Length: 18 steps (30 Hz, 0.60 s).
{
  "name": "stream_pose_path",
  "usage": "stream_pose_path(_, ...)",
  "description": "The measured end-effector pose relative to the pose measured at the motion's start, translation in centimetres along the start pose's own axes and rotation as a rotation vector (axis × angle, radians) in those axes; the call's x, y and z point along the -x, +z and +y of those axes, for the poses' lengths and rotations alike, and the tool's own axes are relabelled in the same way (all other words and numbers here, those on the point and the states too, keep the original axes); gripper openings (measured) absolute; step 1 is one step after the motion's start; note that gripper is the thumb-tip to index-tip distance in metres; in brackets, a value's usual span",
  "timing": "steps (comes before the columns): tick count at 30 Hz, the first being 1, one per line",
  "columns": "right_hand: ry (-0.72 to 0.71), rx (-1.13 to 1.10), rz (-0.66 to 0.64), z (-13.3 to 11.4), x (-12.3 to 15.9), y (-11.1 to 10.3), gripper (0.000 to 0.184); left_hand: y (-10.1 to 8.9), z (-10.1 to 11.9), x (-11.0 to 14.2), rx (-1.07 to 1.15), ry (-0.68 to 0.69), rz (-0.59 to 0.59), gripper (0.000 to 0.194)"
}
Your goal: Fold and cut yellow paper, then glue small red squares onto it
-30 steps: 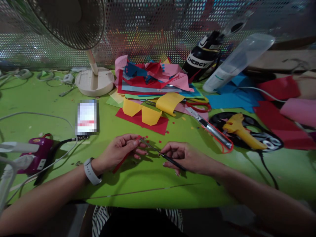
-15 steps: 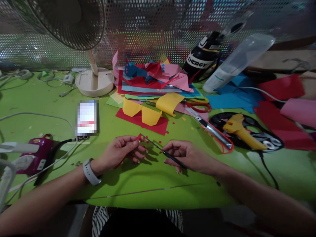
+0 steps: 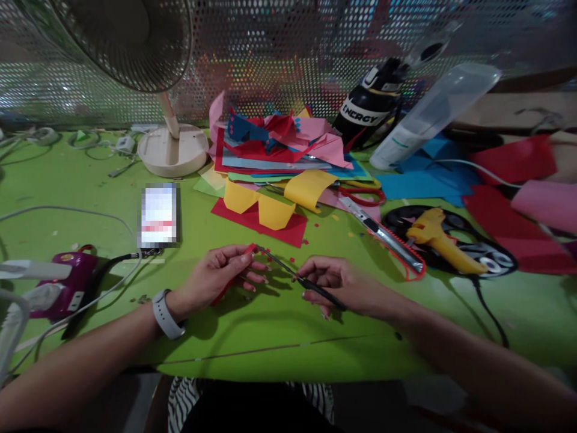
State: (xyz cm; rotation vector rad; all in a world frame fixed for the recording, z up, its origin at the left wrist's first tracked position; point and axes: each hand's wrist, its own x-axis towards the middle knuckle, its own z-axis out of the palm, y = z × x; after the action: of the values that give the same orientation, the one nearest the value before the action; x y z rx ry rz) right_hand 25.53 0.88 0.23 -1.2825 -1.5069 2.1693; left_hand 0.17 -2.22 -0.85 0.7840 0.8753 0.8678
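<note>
Red paper strip is held just above the table, with its upper end shown at the left fingertips and the rest trailed below that palm. Under both hands a green table is spread, and far ahead of them it is backed by a perforated panel. Beyond the left hand a pale fan is stood. Straight ahead of the hands a pile of coloured paper is topped by crumpled pieces. Well beyond the right hand, a clear container and a black bottle are placed side by side. Rightward of that hand a yellow glue gun is laid on a black pad. Just ahead of the fingertips a red card is partly covered by a yellow cut-out. By the left hand the strip is pinched between thumb and fingers; by the right hand a slender black-handled tool is grasped, its metal end brought to the strip, though contact cannot be told. Outward of the left hand are set a purple socket block and, farther ahead, a phone. Ahead of the right hand a cutter is laid. Near the fingertips red scraps are scattered.
</note>
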Motion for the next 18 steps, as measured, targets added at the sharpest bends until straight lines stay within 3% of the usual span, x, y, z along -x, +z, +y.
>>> stream_pose_path(18,-0.001,-0.009,-0.018,0.16,-0.22,0.43,0.052,0.34,0.03,0.03,-0.022,-0.038,-0.007,0.024)
